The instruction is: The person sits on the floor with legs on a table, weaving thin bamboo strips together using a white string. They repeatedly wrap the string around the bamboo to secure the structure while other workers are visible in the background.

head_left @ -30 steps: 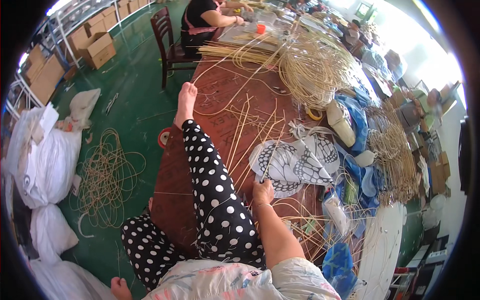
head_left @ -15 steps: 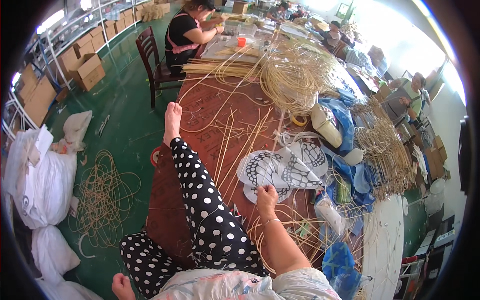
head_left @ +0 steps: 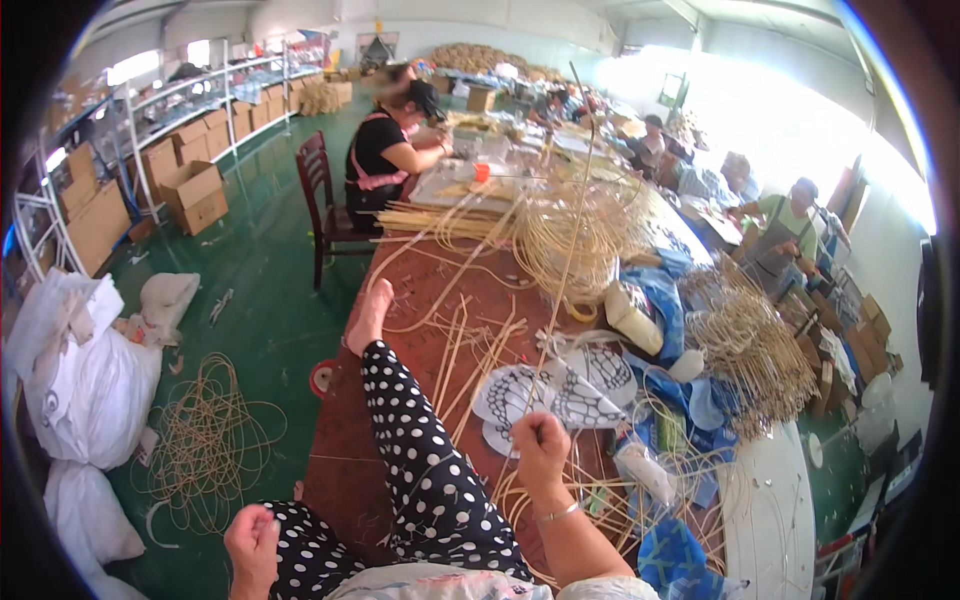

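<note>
My right hand (head_left: 541, 450), with a bracelet on its wrist, is raised over the table, its fingers closed. From its fingertips a long thin cane strip (head_left: 567, 270) rises up and away, bending near its far tip. Just beyond this hand lie white butterfly-wing pieces (head_left: 545, 390) with black vein patterns. At the lower left, beside my bent knee in polka-dot trousers (head_left: 425, 465), my left hand (head_left: 252, 545) is closed with fingers curled in; whatever it may hold is hidden. My bare foot (head_left: 371, 315) rests on the red-brown table (head_left: 340, 430).
Coiled cane (head_left: 565, 250) and split sticks (head_left: 450, 220) lie farther along the table. Bundled wire-like frames (head_left: 750, 340) and blue plastic (head_left: 675, 560) are at right. A chair (head_left: 318, 195), tangled cane loops (head_left: 207, 445) and white sacks (head_left: 90, 370) stand left. Several people work beyond.
My left hand has risen further into view at the lower left. My right hand has lifted off the wing pieces, the cane strip now standing up from it. The view has tilted upward.
</note>
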A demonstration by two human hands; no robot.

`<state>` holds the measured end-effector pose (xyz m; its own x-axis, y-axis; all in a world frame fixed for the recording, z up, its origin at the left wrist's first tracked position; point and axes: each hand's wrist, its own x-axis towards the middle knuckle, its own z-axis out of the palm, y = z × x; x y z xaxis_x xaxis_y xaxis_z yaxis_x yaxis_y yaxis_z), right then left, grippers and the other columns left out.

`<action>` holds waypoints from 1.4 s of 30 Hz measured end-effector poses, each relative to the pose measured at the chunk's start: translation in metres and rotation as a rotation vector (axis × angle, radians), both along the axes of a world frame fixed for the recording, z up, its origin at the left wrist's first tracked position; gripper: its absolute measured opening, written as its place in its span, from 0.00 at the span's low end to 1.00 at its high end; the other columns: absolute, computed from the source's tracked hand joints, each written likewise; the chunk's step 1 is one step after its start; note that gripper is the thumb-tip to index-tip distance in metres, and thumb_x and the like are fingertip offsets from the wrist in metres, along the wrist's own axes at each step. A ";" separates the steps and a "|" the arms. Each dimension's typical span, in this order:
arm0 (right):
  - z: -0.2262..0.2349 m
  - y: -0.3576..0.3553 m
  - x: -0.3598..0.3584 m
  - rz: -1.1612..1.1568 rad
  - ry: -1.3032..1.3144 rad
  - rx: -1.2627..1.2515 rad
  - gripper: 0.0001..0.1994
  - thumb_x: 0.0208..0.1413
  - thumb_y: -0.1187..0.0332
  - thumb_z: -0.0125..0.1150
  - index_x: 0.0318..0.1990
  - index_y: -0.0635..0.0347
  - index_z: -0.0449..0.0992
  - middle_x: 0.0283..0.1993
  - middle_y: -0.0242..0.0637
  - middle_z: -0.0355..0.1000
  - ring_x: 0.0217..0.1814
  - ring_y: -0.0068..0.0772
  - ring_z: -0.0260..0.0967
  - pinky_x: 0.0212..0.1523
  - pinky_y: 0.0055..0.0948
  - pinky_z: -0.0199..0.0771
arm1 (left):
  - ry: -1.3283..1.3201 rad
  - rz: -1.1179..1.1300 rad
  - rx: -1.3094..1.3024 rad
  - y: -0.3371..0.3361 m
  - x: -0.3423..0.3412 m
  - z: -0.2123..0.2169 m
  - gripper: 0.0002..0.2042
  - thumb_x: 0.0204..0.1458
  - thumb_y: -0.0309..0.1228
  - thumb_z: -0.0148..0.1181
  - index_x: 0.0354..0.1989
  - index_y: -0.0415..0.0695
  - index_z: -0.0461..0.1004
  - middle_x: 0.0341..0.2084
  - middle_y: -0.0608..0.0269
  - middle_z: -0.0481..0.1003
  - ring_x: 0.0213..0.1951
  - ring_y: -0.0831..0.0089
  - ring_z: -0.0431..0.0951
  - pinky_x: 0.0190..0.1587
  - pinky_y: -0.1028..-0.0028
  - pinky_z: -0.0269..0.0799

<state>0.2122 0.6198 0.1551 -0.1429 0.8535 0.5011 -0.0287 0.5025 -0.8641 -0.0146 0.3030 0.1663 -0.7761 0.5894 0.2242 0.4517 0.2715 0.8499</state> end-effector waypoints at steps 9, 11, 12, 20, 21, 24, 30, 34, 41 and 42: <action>0.031 -0.094 -0.037 0.449 -0.050 0.114 0.06 0.44 0.79 0.58 0.25 0.60 0.67 0.20 0.31 0.65 0.20 0.20 0.61 0.21 0.19 0.62 | -0.276 -0.525 0.557 0.117 0.014 0.134 0.24 0.41 0.28 0.63 0.47 0.36 0.62 0.39 0.57 0.71 0.40 0.76 0.70 0.44 0.77 0.67; 0.039 -0.107 -0.045 0.475 -0.082 0.270 0.07 0.43 0.79 0.60 0.25 0.60 0.67 0.20 0.33 0.65 0.18 0.25 0.62 0.19 0.21 0.61 | -0.358 -0.567 0.635 0.130 0.019 0.160 0.25 0.41 0.30 0.62 0.49 0.40 0.61 0.39 0.56 0.70 0.40 0.74 0.70 0.43 0.76 0.67; 0.043 -0.114 -0.048 0.529 -0.084 0.265 0.07 0.43 0.79 0.60 0.25 0.60 0.66 0.20 0.33 0.65 0.18 0.25 0.62 0.19 0.21 0.61 | -0.355 -0.580 0.682 0.131 0.020 0.169 0.25 0.42 0.31 0.61 0.50 0.40 0.61 0.39 0.56 0.70 0.40 0.73 0.70 0.43 0.76 0.67; 0.038 -0.134 -0.058 0.679 -0.086 0.350 0.10 0.39 0.81 0.61 0.26 0.60 0.65 0.21 0.34 0.65 0.16 0.28 0.61 0.16 0.22 0.59 | -0.362 -0.561 0.914 0.122 0.041 0.189 0.13 0.49 0.31 0.56 0.41 0.39 0.68 0.28 0.55 0.74 0.28 0.71 0.75 0.31 0.76 0.71; 0.038 -0.135 -0.059 0.693 -0.093 0.349 0.10 0.39 0.81 0.61 0.26 0.60 0.65 0.21 0.34 0.65 0.16 0.28 0.61 0.16 0.23 0.59 | -0.384 -0.543 0.931 0.121 0.042 0.189 0.12 0.50 0.31 0.55 0.40 0.39 0.68 0.26 0.55 0.74 0.26 0.71 0.75 0.28 0.76 0.71; 0.039 -0.140 -0.060 0.744 -0.106 0.318 0.10 0.39 0.81 0.61 0.25 0.60 0.65 0.21 0.35 0.65 0.17 0.29 0.62 0.16 0.24 0.59 | -0.410 -0.523 1.037 0.122 0.047 0.183 0.09 0.51 0.31 0.53 0.38 0.40 0.69 0.20 0.57 0.73 0.20 0.74 0.73 0.20 0.80 0.68; 0.041 -0.141 -0.061 0.848 -0.138 0.278 0.07 0.42 0.79 0.61 0.28 0.61 0.68 0.24 0.35 0.66 0.20 0.27 0.63 0.20 0.22 0.62 | -0.315 -0.461 1.010 0.119 0.049 0.191 0.08 0.50 0.30 0.53 0.36 0.40 0.70 0.14 0.59 0.70 0.11 0.78 0.65 0.12 0.83 0.60; 0.053 -0.115 -0.053 0.832 -0.151 0.076 0.06 0.45 0.75 0.60 0.31 0.63 0.71 0.25 0.32 0.67 0.24 0.21 0.64 0.25 0.18 0.64 | 0.102 -0.453 0.670 0.097 0.048 0.209 0.05 0.48 0.28 0.53 0.28 0.39 0.71 0.15 0.61 0.71 0.12 0.79 0.67 0.13 0.82 0.62; 0.162 -0.103 -0.026 1.645 0.293 0.124 0.06 0.50 0.72 0.54 0.28 0.67 0.71 0.26 0.38 0.69 0.27 0.37 0.67 0.27 0.30 0.66 | 0.060 -1.054 0.285 0.059 0.096 0.173 0.04 0.41 0.26 0.58 0.27 0.40 0.73 0.15 0.61 0.72 0.15 0.71 0.72 0.16 0.78 0.65; 0.171 -0.107 -0.023 1.695 0.284 0.210 0.06 0.50 0.71 0.54 0.26 0.66 0.71 0.26 0.39 0.69 0.26 0.41 0.67 0.26 0.32 0.66 | 0.037 -1.057 0.307 0.063 0.096 0.168 0.04 0.41 0.25 0.58 0.26 0.40 0.73 0.15 0.61 0.72 0.15 0.71 0.72 0.16 0.78 0.65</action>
